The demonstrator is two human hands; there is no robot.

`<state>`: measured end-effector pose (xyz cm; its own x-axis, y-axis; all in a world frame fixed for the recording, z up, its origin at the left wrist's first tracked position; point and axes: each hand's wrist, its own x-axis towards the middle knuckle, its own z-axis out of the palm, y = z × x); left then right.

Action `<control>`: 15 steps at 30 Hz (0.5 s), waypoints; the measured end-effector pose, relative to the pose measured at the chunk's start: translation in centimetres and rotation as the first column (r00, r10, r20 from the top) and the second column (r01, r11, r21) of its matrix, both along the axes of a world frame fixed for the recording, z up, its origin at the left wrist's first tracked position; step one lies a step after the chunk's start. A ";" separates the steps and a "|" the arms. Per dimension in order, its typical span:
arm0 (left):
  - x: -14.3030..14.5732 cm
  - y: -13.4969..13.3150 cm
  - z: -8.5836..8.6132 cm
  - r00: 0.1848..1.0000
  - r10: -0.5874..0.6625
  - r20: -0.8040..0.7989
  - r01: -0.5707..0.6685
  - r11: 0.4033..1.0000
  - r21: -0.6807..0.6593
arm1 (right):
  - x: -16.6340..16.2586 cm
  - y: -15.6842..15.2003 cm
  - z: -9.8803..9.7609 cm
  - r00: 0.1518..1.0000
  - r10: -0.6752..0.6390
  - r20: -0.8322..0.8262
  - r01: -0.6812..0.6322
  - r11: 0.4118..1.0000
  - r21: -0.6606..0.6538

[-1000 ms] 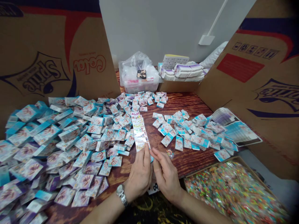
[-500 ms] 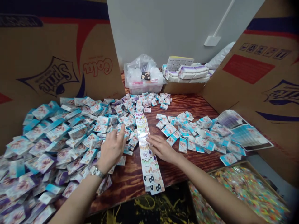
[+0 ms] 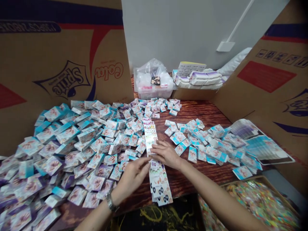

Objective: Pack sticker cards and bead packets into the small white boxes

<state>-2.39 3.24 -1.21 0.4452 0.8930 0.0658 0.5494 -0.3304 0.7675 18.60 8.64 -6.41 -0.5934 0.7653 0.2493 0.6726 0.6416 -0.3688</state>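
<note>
A stack of long, narrow printed paper strips (image 3: 160,179) lies lengthwise on the wood-patterned table (image 3: 192,110), small coloured pictures along it. Across its middle rests my right hand (image 3: 166,154), fingers stretched out flat on the paper. My left hand (image 3: 134,178), with a watch at the wrist, is at the strips' left edge. Its fingers are slightly bent and reach close to the right fingertips; I see nothing held in it. To the left spreads a large heap of small boxes (image 3: 96,160) in white, blue and purple. Several similar opened-looking boxes (image 3: 197,138) lie to the right.
Large cardboard cartons stand at left (image 3: 64,48) and right (image 3: 264,77). At the back are a clear plastic tub (image 3: 154,93) and an open carton (image 3: 194,94) of flat packs. A box of colourful pieces (image 3: 262,202) sits at lower right, near flattened cartons (image 3: 262,146).
My left hand has come down from the box heap to the strips' left edge. My right hand stays on the strips. The view has shifted slightly left.
</note>
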 end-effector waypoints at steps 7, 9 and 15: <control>2.4 -2.5 -2.0 0.932 -0.121 -0.343 0.207 0.951 0.229 | 0.3 2.8 1.1 0.995 0.034 0.097 -0.030 0.999 -0.042; 2.7 -2.8 -2.6 0.908 -0.117 -0.401 0.234 0.938 0.255 | 0.2 3.2 0.8 0.984 0.057 0.171 -0.049 0.997 -0.052; 2.7 -3.2 -3.4 0.893 -0.099 -0.439 0.242 0.928 0.283 | 0.1 2.5 -0.2 0.963 0.025 0.270 -0.040 0.998 0.049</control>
<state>0.33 0.05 -4.65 0.6389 0.7609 0.1133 0.7017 -0.6368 0.3197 18.69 11.11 -6.63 -0.6683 0.7346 0.1171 0.7209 0.6784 -0.1419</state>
